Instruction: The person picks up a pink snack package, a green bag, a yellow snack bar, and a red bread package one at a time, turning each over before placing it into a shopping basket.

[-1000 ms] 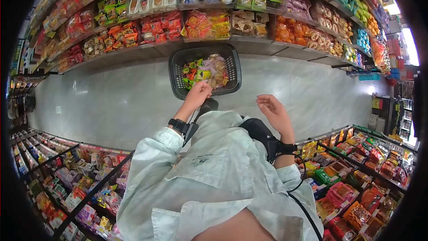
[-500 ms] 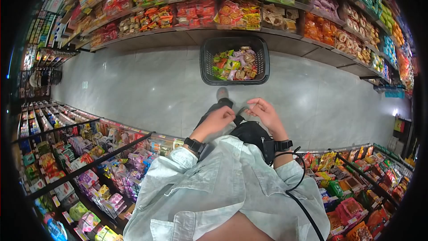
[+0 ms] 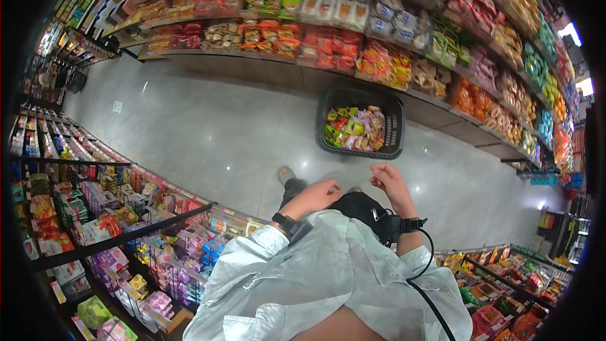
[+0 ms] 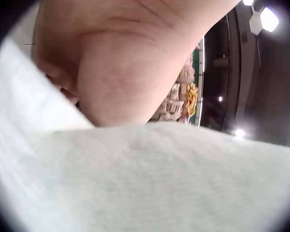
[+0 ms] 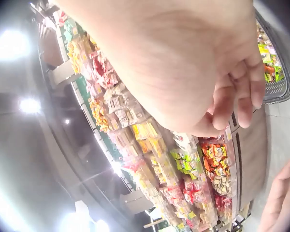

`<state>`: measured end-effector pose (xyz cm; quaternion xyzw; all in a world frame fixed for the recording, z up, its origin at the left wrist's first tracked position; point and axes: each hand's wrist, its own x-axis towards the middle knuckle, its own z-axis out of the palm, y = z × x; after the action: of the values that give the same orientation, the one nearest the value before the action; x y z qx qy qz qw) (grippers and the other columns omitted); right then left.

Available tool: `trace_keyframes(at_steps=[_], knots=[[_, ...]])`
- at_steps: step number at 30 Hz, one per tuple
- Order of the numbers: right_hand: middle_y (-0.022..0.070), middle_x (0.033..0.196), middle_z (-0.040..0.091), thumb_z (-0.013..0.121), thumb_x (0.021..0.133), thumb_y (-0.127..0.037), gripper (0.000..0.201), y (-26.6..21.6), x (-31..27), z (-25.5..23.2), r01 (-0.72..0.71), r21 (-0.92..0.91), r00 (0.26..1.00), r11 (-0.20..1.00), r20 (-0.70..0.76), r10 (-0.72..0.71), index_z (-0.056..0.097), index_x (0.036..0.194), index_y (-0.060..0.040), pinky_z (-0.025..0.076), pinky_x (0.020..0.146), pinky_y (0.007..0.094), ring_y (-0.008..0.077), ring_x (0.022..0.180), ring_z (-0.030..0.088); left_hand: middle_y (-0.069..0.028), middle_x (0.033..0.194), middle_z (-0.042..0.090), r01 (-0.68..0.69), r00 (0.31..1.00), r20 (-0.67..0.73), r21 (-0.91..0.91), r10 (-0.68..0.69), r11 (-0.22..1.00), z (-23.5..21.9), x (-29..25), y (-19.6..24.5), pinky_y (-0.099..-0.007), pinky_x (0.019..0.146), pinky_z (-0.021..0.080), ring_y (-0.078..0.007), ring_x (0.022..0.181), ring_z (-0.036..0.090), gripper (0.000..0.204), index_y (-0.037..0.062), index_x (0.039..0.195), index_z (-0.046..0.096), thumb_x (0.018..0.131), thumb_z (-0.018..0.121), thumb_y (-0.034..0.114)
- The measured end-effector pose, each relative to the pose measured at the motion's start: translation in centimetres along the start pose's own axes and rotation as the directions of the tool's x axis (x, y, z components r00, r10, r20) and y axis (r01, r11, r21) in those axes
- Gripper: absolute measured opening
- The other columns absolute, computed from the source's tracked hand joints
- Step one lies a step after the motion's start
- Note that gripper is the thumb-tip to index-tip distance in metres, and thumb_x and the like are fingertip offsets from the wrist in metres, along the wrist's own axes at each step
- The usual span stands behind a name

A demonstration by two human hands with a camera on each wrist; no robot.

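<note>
A black basket (image 3: 397,136) holding colourful small snack packets (image 3: 355,127) stands on the floor beside the shelf. In the head view my left hand (image 3: 317,195) hangs at waist height with nothing visible in it. My right hand (image 3: 391,184) is raised on the other side of the waist, just short of the basket, fingers loosely bent. The right wrist view shows the right hand (image 5: 198,67) empty, with the basket rim (image 5: 284,89) behind it and my left hand (image 5: 282,200) low at the right. A sleeve hides part of the left hand (image 4: 125,63) in the left wrist view.
Tiered shelves of packaged snacks (image 3: 331,47) run along the far side of the aisle. Racks of packets (image 3: 113,259) line the near side at left, with more packets (image 3: 505,284) at right. Grey floor (image 3: 208,132) lies between, and a shoe (image 3: 285,174) shows on it.
My left hand has drawn back from the basket to my waist. The view has shifted so the basket appears farther right, and a foot now shows out to the left.
</note>
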<state>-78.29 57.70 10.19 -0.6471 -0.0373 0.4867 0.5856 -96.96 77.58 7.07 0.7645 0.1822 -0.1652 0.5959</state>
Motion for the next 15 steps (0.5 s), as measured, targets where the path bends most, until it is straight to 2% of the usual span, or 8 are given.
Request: trace_keyframes(at_steps=[2,3,6,7,9,11,13,15], knots=[[-0.0019,0.09,0.061,0.061,0.101,-0.015,0.017,-0.7,1.9,4.1,0.029,-0.029,1.0,0.999,0.013,-0.029,0.063,0.114,-0.0051,0.052,0.084,0.0262,0.0096,0.085,0.062,-0.0154,0.101,0.074,-0.003,0.996,-0.09,-0.005,0.002,1.0,-3.6,-1.3,-2.4,-0.0391,0.081,0.054,-0.0313,0.094,0.071,0.034,0.0049,0.118,0.062,0.096,0.065,0.031],[-0.0019,0.09,0.06,0.061,0.101,-0.015,0.017,-1.3,2.9,6.0,0.044,-0.05,0.999,0.998,0.024,-0.043,0.063,0.115,-0.0055,0.052,0.083,0.0261,0.0094,0.085,0.062,-0.0152,0.101,0.074,-0.051,0.988,-0.146,-0.005,0.05,0.999,-5.2,-1.6,-4.9,-0.0399,0.081,0.054,-0.0311,0.094,0.071,0.035,0.0056,0.119,0.062,0.096,0.064,0.032],[-0.0025,0.09,0.064,0.064,0.099,-0.015,0.016,-3.7,5.4,12.9,0.093,-0.174,0.994,0.98,0.073,-0.082,0.066,0.112,-0.0057,0.049,0.078,0.0235,0.0071,0.082,0.061,-0.0142,0.099,0.074,-0.004,0.964,-0.263,-0.198,-0.049,0.98,-10.3,-3.9,-10.1,-0.0398,0.082,0.053,-0.0301,0.092,0.071,0.034,0.006,0.117,0.063,0.096,0.064,0.033],[-0.0027,0.09,0.064,0.065,0.099,-0.016,0.016,-4.4,6.1,14.6,0.116,-0.223,0.99,0.968,0.11,-0.093,0.067,0.112,-0.0057,0.049,0.077,0.0231,0.0067,0.081,0.06,-0.0129,0.099,0.074,0.005,0.941,-0.334,-0.141,-0.052,0.99,-11.9,-5.2,-11.5,-0.0377,0.082,0.053,-0.0265,0.089,0.07,0.032,0.0062,0.115,0.065,0.095,0.064,0.031],[-0.0032,0.09,0.064,0.065,0.099,-0.016,0.016,-5.6,7.6,17.8,0.169,-0.3,0.977,0.939,0.178,-0.119,0.067,0.112,-0.0058,0.048,0.076,0.0223,0.006,0.08,0.059,-0.0125,0.099,0.073,0.024,0.903,-0.418,-0.179,-0.098,0.984,-14.3,-7.8,-14.4,-0.0363,0.081,0.053,-0.0235,0.088,0.07,0.031,0.006,0.113,0.066,0.095,0.065,0.03],[-0.0038,0.088,0.063,0.065,0.1,-0.016,0.016,-7.0,8.5,20.9,0.146,-0.305,0.974,0.941,0.21,-0.083,0.067,0.112,-0.0056,0.047,0.075,0.0216,0.0053,0.079,0.058,-0.0109,0.097,0.072,0.034,0.864,-0.482,-0.236,-0.147,0.971,-16.7,-9.8,-16.4,-0.0342,0.08,0.053,-0.0199,0.087,0.068,0.029,0.0043,0.113,0.065,0.094,0.065,0.026],[-0.0055,0.084,0.061,0.064,0.1,-0.015,0.015,-7.6,10.0,23.3,0.123,-0.316,0.97,0.941,0.241,-0.046,0.067,0.111,-0.0055,0.046,0.071,0.0204,0.0042,0.076,0.056,-0.0081,0.094,0.071,0.045,0.827,-0.52,-0.322,-0.216,0.946,-18.2,-11.3,-18.1,-0.0313,0.08,0.053,-0.0156,0.086,0.066,0.026,0.001,0.113,0.063,0.095,0.065,0.019],[-0.0063,0.082,0.06,0.064,0.1,-0.016,0.014,-8.1,11.8,25.3,0.141,-0.369,0.954,0.919,0.297,-0.027,0.066,0.11,-0.0056,0.045,0.069,0.0203,0.0036,0.075,0.055,-0.0072,0.094,0.07,-0.004,0.782,-0.568,-0.415,-0.256,0.91,-18.5,-11.8,-20.5,-0.0309,0.081,0.053,-0.0152,0.087,0.066,0.025,0.0009,0.113,0.063,0.095,0.065,0.018]])
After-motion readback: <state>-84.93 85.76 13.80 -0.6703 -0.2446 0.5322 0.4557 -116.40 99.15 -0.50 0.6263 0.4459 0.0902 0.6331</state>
